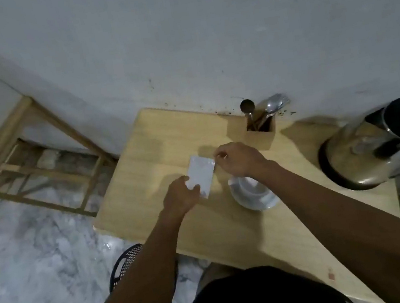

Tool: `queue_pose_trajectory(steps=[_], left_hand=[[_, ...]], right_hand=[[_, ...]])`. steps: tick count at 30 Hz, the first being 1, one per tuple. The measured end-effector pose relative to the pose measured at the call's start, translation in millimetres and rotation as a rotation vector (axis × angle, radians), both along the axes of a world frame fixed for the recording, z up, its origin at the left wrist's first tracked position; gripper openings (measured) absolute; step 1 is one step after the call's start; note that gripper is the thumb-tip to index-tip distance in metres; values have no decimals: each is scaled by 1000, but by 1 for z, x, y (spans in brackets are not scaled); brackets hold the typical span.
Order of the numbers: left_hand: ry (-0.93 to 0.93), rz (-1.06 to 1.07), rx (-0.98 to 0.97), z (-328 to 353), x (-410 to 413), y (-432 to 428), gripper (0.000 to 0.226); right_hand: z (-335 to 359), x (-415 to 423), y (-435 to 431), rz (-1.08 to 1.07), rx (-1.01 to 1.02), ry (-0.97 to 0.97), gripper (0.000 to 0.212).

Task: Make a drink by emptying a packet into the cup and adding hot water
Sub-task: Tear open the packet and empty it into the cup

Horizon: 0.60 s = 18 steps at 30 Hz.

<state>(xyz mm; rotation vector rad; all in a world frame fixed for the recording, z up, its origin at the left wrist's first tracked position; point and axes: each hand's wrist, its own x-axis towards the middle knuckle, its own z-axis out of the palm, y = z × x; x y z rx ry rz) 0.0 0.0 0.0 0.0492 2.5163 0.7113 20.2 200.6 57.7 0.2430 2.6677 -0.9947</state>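
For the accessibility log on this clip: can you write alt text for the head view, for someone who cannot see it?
Two bare hands hold a white packet above a light wooden table: the left hand grips its lower edge, the right hand pinches its top corner. A white cup on a saucer sits just right of it, with a steel kettle and a wooden utensil holder beyond.

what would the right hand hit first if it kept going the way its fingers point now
The right hand points left at the top corner of the packet, which it already pinches. Beyond that, probably only bare table; depth is unclear.
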Motion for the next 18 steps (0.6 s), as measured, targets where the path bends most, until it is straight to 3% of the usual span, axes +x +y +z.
queue_pose_trajectory(steps=[5, 10, 15, 18], left_hand=[[4, 9, -62, -22, 1, -7, 47], [97, -24, -99, -32, -1, -12, 39], [135, -66, -102, -33, -2, -16, 39], [165, -27, -81, -31, -7, -18, 34]], right_hand=[[-31, -31, -23, 14, 146, -169, 45], [-60, -53, -33, -21, 209, -283, 49], [-73, -59, -43, -106, 233, -249, 25], [-71, -59, -42, -181, 18, -211, 19]])
